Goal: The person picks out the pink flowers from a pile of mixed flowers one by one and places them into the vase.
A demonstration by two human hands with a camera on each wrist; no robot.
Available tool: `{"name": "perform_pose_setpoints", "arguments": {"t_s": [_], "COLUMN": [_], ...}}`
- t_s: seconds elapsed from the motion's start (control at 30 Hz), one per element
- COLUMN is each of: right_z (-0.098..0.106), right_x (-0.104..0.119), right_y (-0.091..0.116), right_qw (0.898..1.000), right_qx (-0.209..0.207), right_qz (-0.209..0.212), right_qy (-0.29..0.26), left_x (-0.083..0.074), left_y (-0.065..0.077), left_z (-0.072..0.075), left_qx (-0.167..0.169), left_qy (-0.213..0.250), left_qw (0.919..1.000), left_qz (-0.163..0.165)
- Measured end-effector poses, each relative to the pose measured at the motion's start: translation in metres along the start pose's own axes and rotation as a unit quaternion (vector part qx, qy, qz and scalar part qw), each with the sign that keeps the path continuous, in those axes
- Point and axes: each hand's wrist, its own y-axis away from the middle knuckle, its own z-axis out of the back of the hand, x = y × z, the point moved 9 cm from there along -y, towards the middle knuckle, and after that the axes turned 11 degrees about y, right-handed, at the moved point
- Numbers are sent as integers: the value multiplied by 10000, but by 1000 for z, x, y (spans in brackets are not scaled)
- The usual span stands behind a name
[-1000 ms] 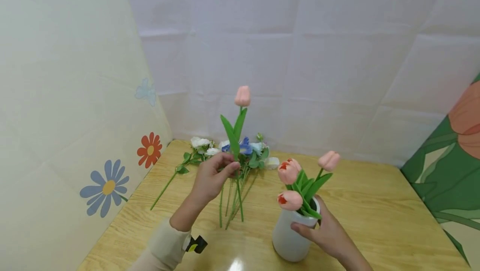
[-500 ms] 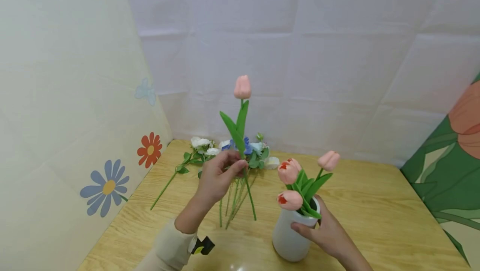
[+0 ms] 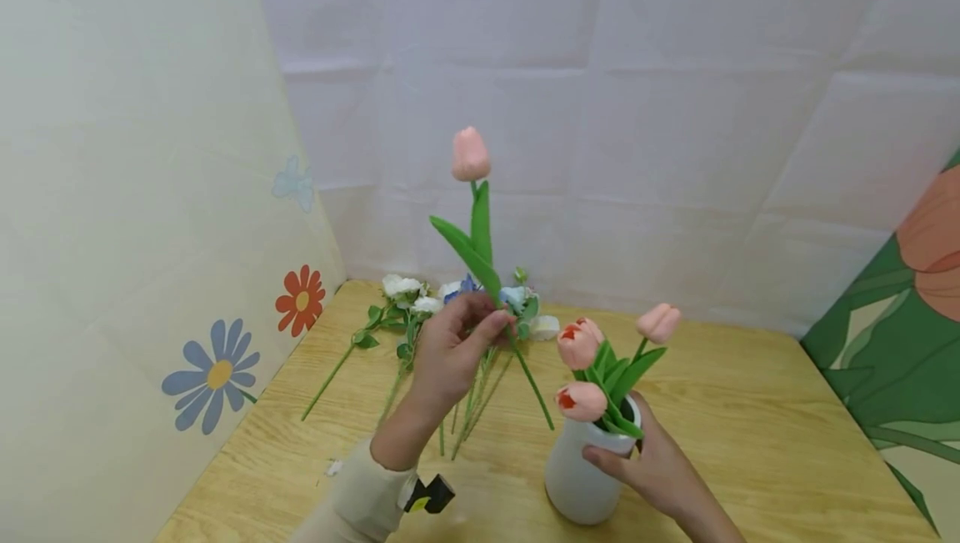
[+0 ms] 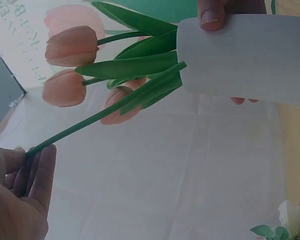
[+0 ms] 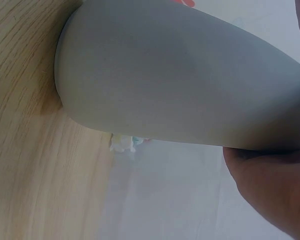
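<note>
A single pink tulip (image 3: 471, 156) is held up in my left hand (image 3: 453, 351), its stem (image 4: 90, 121) pinched between thumb and fingers. The bare lower stem slants down to the right, its tip left of the white vase (image 3: 583, 472) and apart from it. My right hand (image 3: 652, 468) grips the vase near its rim, thumb in front and fingers behind. Several pink tulips (image 3: 581, 401) with green leaves stand in the vase, leaning various ways. In the right wrist view the vase wall (image 5: 180, 75) fills most of the picture, its base on the table.
White and blue flowers (image 3: 426, 305) with long stems lie at the back of the wooden table (image 3: 750, 426), behind my left hand. One stem (image 3: 327, 382) lies apart on the left. A white cloth backdrop (image 3: 637, 151) hangs behind the table, with printed panels on both sides.
My left hand has moved right and slightly up with the tulip. The tulip has tilted, its head now left and its stem end swung right toward the vase. My right hand and the vase stay put.
</note>
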Motion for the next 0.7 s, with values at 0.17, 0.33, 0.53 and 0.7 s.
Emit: {"name": "perform_pose_setpoints", "arguments": {"t_s": [0.17,0.33,0.53,0.7], "right_z": [0,0,-1,-1], "right_x": [-1,-2,-4,-3], "right_y": [0,0,-2,-1], "right_qw": [10000,10000,9999,10000], "right_qx": [-22,-17,29,29], "right_qz": [5,-62,-146,-52], "right_qy": [-12,3,-16,-13], "left_x": [-1,-6,-8,-7], "left_y": [-3,-6,-10,-12], "left_z": [-3,-8,-15,-22], "left_qx": [-163,-152,-102,10], "left_qy": [67,-1,278,408], "left_qw": [9998,9996,9987,9975], "left_qz": [-34,-255,-426,-572]}}
